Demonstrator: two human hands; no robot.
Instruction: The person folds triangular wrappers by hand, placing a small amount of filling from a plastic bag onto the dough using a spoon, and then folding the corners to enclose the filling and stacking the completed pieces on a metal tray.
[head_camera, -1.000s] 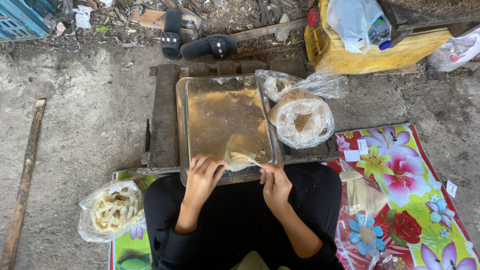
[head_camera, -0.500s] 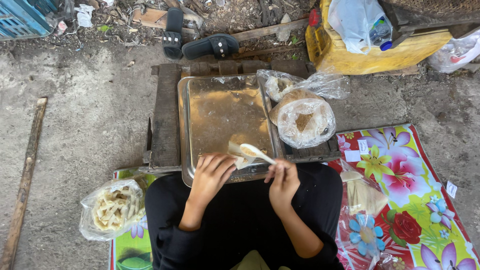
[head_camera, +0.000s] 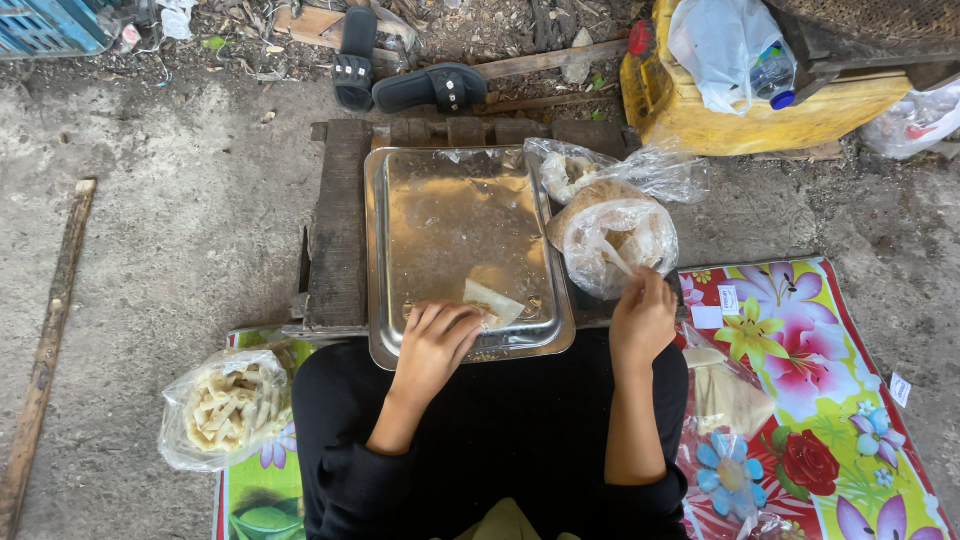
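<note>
Here the left hand (head_camera: 437, 335) lies flat in the lower middle of the frame, fingers loosely together, on a pale folded wrapper (head_camera: 492, 300) at the near edge of a shiny metal tray (head_camera: 440, 205). The tray sits on a dark wooden desk (head_camera: 338, 230) in the middle of the frame. The right hand (head_camera: 642, 315) is to the right of the tray, fingers pinched on a thin pale stick (head_camera: 617, 258) that pokes into a clear bag of filling (head_camera: 610, 235). At the lower left, a bag of folded pieces (head_camera: 225, 405) rests beside the person's black lap. A bright flower mat (head_camera: 820, 400) fills the lower right. Two black sandals (head_camera: 395, 75) lie at the top.
</note>
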